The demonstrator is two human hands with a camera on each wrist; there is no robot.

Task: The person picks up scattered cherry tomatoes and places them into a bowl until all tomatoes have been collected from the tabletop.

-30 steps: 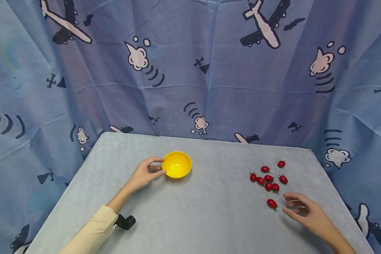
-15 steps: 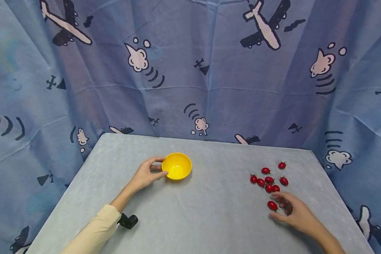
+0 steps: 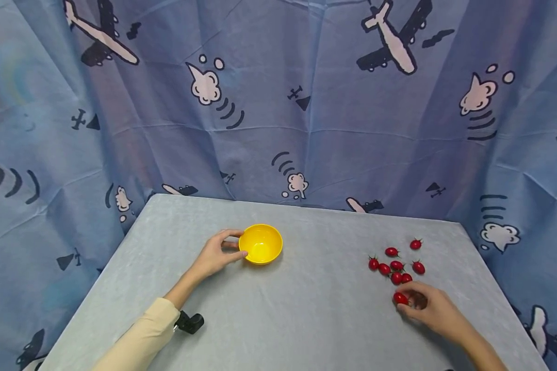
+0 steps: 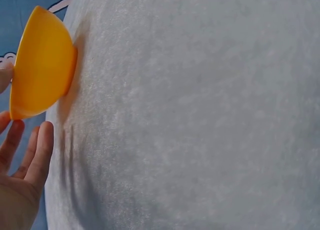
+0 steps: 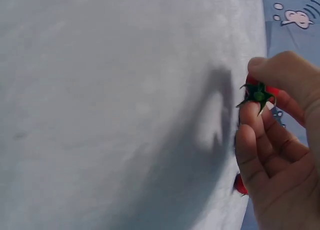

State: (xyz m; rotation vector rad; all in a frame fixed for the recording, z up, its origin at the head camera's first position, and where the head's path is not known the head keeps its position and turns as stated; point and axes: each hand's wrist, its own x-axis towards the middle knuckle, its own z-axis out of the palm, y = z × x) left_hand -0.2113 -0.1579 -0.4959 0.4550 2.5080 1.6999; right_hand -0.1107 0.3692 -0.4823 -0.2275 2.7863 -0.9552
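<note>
A yellow bowl (image 3: 260, 244) stands upright left of the table's middle. My left hand (image 3: 217, 254) holds its left side, thumb and fingers spread apart around the rim; in the left wrist view several fingertips are just below the bowl (image 4: 42, 62). At the right, my right hand (image 3: 438, 308) pinches a red cherry tomato (image 3: 400, 298) between thumb and fingers. The right wrist view shows the tomato's green stem star (image 5: 259, 95) between the digits. Just beyond that hand lie several more cherry tomatoes (image 3: 384, 269) in a loose group.
A pale grey cloth covers the table (image 3: 306, 314). Behind it hangs a blue curtain (image 3: 260, 113) printed with planes and clouds. A black device (image 3: 190, 323) is attached at my left wrist, by the cream sleeve (image 3: 144, 330).
My right hand has moved left to the nearest cherry tomato, and its thumb and fingers have closed on it. The left hand has stayed at the bowl.
</note>
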